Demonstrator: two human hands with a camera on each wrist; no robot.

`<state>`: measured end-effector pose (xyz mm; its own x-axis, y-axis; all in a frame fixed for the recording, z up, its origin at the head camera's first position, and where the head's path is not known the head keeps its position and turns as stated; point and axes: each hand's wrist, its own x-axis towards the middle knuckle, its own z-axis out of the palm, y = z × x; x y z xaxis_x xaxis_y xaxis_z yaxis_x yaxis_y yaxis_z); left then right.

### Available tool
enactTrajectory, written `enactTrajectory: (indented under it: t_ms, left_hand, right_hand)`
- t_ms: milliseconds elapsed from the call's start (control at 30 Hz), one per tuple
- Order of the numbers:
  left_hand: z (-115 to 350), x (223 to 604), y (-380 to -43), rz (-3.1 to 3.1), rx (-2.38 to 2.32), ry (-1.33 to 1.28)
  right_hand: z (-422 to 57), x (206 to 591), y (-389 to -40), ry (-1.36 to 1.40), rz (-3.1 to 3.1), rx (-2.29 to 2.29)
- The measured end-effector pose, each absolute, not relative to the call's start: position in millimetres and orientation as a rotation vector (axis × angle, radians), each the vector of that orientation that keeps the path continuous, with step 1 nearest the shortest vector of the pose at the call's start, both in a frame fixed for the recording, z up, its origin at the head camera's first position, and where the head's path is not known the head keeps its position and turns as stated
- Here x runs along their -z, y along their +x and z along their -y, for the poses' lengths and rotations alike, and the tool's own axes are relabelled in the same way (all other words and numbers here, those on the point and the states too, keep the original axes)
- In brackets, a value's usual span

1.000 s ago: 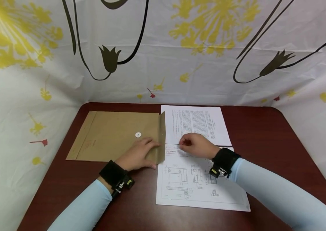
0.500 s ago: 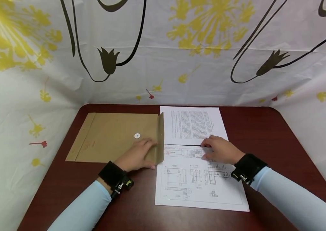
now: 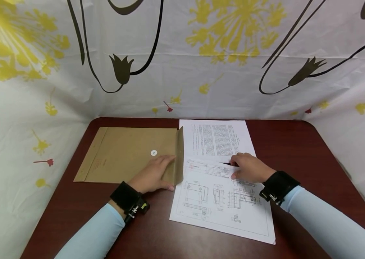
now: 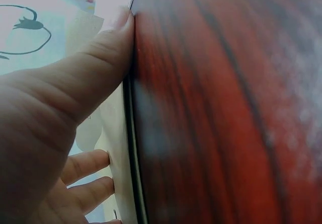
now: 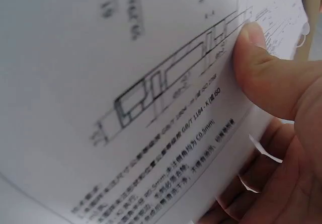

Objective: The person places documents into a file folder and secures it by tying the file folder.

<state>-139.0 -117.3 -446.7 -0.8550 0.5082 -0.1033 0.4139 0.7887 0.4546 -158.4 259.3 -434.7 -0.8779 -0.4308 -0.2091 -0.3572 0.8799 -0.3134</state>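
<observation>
**Technical drawing [image 3: 222,212] pinched at its upper edge beside a kraft-paper envelope [image 3: 127,144]**

The right hand [image 3: 250,168] pinched the thin white drawing, thumb on the printed face and the other fingers behind it; seen from the right wrist, the sheet bowed in a smooth curve, carrying angular outlines and lines of small characters. The drawing lay aslant on the near part of the surface [image 3: 305,162], its far left corner meeting a text page [image 3: 216,138], a flat white sheet filled with dense print.

The left hand [image 3: 151,175] rested on the envelope, thumb spread well away from the fingers, whose tips touched the matte brown paper. The envelope was a flat rectangle with a round white button [image 3: 154,153], faint reddish printing and a creased narrow flap [image 3: 179,158] along its right end, next to the papers.

The surface was glossy, dark red-brown with streaked wood grain and rounded far corners. Behind it hung a lightly wrinkled white cloth [image 3: 169,86] patterned with yellow bursts and dark tulip shapes. Smooth pale-blue sleeves [image 3: 328,216] covered both forearms, ending at black wrist straps [image 3: 281,187]
</observation>
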Motion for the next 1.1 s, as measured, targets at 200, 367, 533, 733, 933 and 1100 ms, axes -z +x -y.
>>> enactTrajectory:
  t_ms: [200, 367, 533, 733, 933, 1100]
  left_hand:
    - [116.0, 446.1, -137.9, -2.763, -0.628, 0.705]
    - [115.6, 446.5, -137.0, -2.763, -0.619, 0.691]
    - [115.8, 446.7, -136.5, -2.755, -0.631, 0.683]
    - [117.0, 446.8, -136.0, -2.754, -0.618, 0.699]
    - [117.5, 445.7, -133.5, -2.777, -0.558, 0.741]
    - [118.0, 443.7, -134.3, -2.757, -0.593, 0.771]
  right_hand:
    - [-261.9, 435.3, -156.4, -0.559, -2.682, 0.506]
    - [-277.5, 433.6, -154.5, -0.535, -2.679, 0.538]
    - [-300.0, 423.4, -155.4, -0.479, -2.665, 0.664]
    - [-325.8, 413.9, -158.3, -0.408, -2.515, 1.044]
    - [-342.0, 418.1, -166.1, -0.289, -2.459, 1.203]
    - [-347.8, 417.5, -170.8, -0.177, -2.336, 1.409]
